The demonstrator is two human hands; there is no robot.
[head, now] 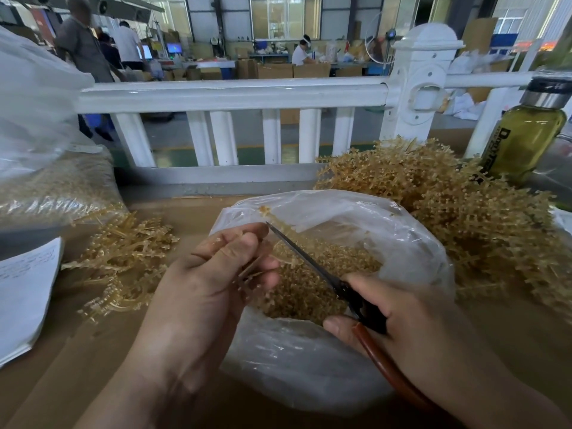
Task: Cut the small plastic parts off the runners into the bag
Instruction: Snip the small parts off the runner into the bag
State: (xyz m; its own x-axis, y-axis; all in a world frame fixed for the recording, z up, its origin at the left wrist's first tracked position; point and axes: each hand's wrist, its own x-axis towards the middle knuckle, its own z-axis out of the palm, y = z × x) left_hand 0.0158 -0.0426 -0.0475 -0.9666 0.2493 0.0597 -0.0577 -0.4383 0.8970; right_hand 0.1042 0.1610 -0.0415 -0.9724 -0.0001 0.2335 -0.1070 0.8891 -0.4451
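My left hand (213,274) pinches a tan plastic runner (278,224) over the mouth of a clear plastic bag (411,243). My right hand (405,314) grips black scissors (309,258) with brown handles. The blades lie along the runner, their tip near my left fingertips. Inside the bag sits a heap of small tan cut parts (309,289). A large pile of uncut runners (464,212) lies to the right of the bag. A smaller pile of runners (123,258) lies to the left.
A brown cardboard surface (77,366) carries everything. White papers (24,292) lie at the left edge, below a big filled plastic bag (55,187). A bottle of yellow-green liquid (526,134) stands at the far right. A white railing (232,94) runs behind.
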